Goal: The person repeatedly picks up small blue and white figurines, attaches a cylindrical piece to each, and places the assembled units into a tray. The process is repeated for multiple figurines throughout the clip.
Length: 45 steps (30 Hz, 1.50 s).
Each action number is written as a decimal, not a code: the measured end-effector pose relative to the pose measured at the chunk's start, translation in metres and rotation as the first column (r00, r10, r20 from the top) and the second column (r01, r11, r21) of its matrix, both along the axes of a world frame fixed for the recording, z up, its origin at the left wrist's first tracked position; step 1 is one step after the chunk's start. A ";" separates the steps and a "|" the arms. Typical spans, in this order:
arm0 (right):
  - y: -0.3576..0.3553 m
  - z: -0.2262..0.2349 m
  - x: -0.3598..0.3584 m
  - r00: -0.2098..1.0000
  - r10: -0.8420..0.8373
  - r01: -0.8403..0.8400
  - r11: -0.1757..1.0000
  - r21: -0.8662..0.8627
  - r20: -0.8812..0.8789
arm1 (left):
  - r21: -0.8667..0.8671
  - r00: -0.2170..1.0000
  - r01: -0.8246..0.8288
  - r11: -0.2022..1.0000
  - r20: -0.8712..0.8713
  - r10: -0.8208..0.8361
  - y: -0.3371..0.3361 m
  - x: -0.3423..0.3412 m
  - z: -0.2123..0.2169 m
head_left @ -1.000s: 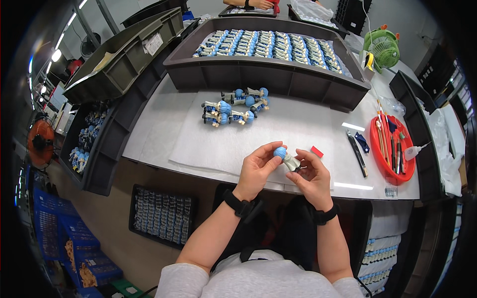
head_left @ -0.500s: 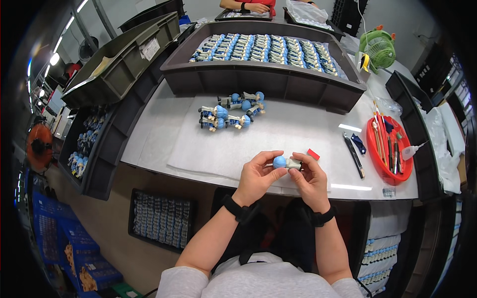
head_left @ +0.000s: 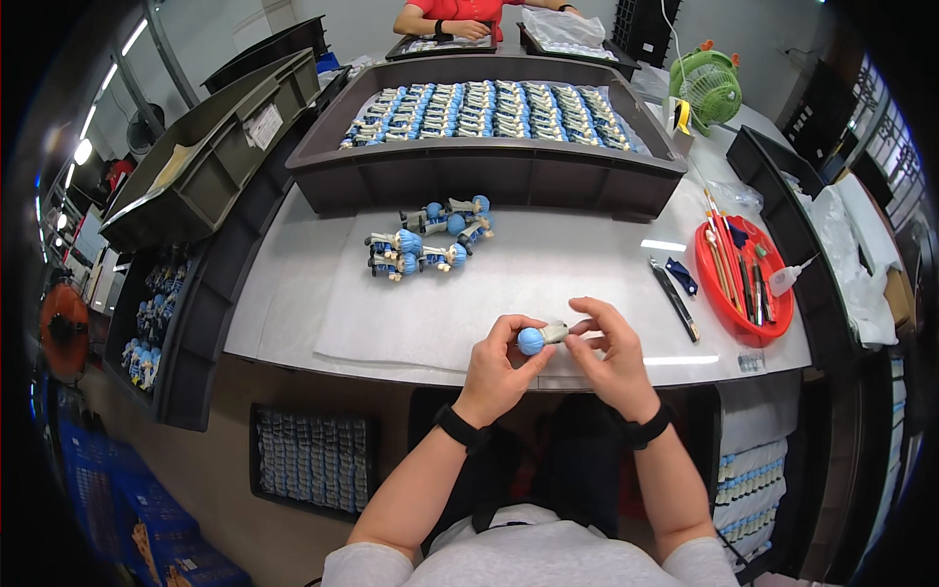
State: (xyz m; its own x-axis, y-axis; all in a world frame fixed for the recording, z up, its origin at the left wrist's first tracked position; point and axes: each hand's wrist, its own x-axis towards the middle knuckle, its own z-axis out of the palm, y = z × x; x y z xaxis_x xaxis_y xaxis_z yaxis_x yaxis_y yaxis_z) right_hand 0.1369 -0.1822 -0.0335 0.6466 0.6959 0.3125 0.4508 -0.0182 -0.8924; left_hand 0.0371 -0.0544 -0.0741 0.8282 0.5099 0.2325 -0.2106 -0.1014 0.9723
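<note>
A small doll figurine (head_left: pixel 554 334) with ribbed blue hair and a pale body lies sideways over the table's front edge. My left hand (head_left: pixel 501 370) pinches it by the head end between thumb and fingers. My right hand (head_left: pixel 616 364) is at its feet, with thumb and fingers spread apart; whether a fingertip touches the feet I cannot tell. Further back on the white sheet (head_left: pixel 391 328), a loose cluster of similar blue-haired figurines (head_left: pixel 409 245) lies left of centre.
A large dark tray (head_left: pixel 479 181) of figurines in rows spans the table's back. On the right are a red dish (head_left: pixel 782 328) of brushes, a craft knife (head_left: pixel 675 298) and a squeeze bottle (head_left: pixel 782 279). Crates (head_left: pixel 186 323) stand left. Across the table is a person in red (head_left: pixel 460 12).
My right hand has opened away from the figurine, which stays in my left hand. The small red piece near my right hand no longer shows. The whole view has shifted slightly.
</note>
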 end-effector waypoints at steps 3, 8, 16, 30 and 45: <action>-0.010 0.024 0.020 0.980 0.052 -0.019 0.986 -0.164 0.194 | 0.109 0.999 -0.016 0.994 0.038 0.012 -0.003 0.001 0.002; -0.014 0.027 0.047 0.821 0.237 0.026 0.894 -0.448 0.520 | 0.185 1.000 0.016 0.983 0.001 -0.016 -0.002 0.000 -0.001; -0.012 0.014 0.058 0.753 0.295 0.131 0.809 -0.572 0.589 | 0.216 0.999 0.032 0.976 -0.034 -0.025 -0.004 0.000 0.003; -0.032 0.003 0.000 0.880 -0.084 0.072 0.996 -0.043 -0.468 | 0.230 0.999 0.040 0.972 0.000 -0.042 -0.005 0.000 -0.003; -0.013 -0.010 -0.015 0.871 -0.220 0.288 0.953 0.094 -0.440 | 0.356 0.998 0.027 0.934 -0.055 -0.007 -0.005 -0.004 0.007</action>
